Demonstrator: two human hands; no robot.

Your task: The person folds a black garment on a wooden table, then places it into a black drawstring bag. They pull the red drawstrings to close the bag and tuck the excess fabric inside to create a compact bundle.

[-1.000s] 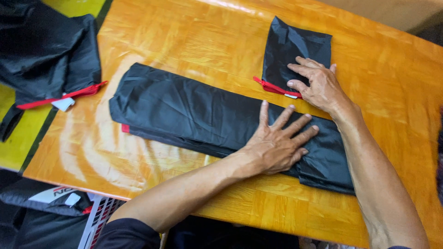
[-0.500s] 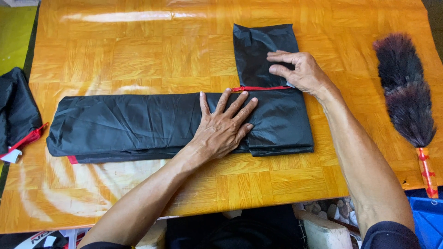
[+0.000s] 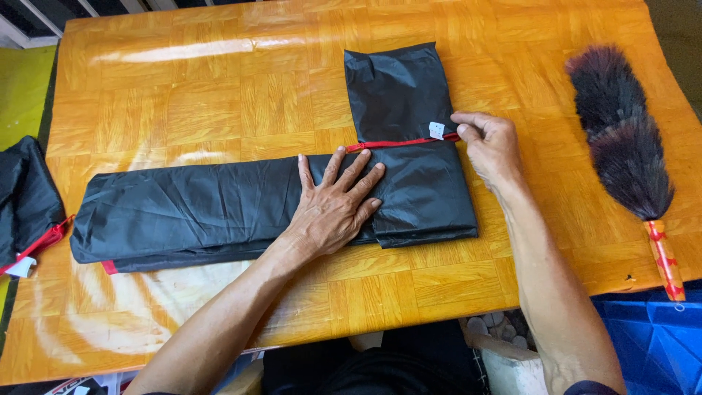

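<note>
Your left hand [image 3: 333, 208] lies flat and open on the smooth black garment [image 3: 219, 212]; your right hand [image 3: 491, 146] pinches its red-trimmed edge [image 3: 398, 142]. Bare glossy wooden table [image 3: 205, 88] lies beyond.

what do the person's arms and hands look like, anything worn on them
Both forearms are bare and lean. The left hand and the right hand wear no gloves, and no ring, watch or band shows. The fingers have short nails. A dark sleeve edge shows at the bottom of the picture on the right arm.
</note>
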